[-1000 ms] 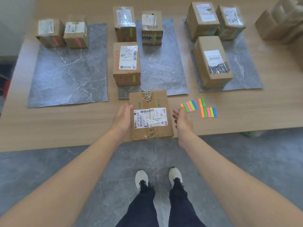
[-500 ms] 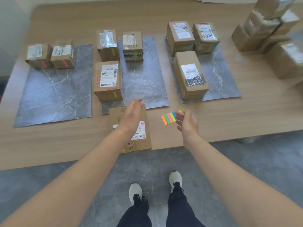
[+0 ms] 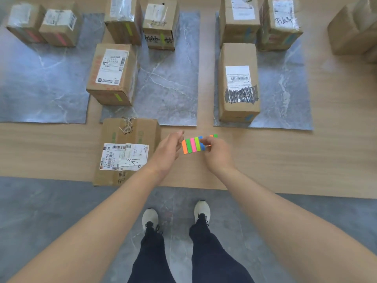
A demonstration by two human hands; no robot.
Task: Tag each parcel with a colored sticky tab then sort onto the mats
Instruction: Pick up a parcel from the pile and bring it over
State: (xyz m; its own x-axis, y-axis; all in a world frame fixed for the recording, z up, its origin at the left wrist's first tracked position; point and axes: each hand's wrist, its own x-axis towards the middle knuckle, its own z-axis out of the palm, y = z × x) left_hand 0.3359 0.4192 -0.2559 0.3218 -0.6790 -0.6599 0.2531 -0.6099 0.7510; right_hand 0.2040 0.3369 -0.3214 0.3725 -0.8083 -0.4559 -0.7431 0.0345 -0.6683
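A flat cardboard parcel (image 3: 124, 135) with a white label lies at the table's front edge, overhanging it slightly. Right of it is a strip of coloured sticky tabs (image 3: 190, 145): orange, green, pink, yellow-green, blue. My right hand (image 3: 218, 155) pinches the strip's blue end. My left hand (image 3: 167, 152) hovers open between the parcel and the strip, fingertips close to the orange end. A second tab strip (image 3: 214, 136) peeks out behind my right hand.
Three grey marble-look mats lie side by side: left mat (image 3: 44, 82) holds two pink-tabbed parcels (image 3: 42, 23), middle mat (image 3: 173, 78) three green-tabbed parcels (image 3: 112, 74), right mat (image 3: 285, 88) three blue-tabbed parcels (image 3: 238, 82). More boxes (image 3: 355, 27) stand far right.
My left hand has come off the front parcel and moved right toward the tabs. My right hand has reached forward onto the strip's blue end.
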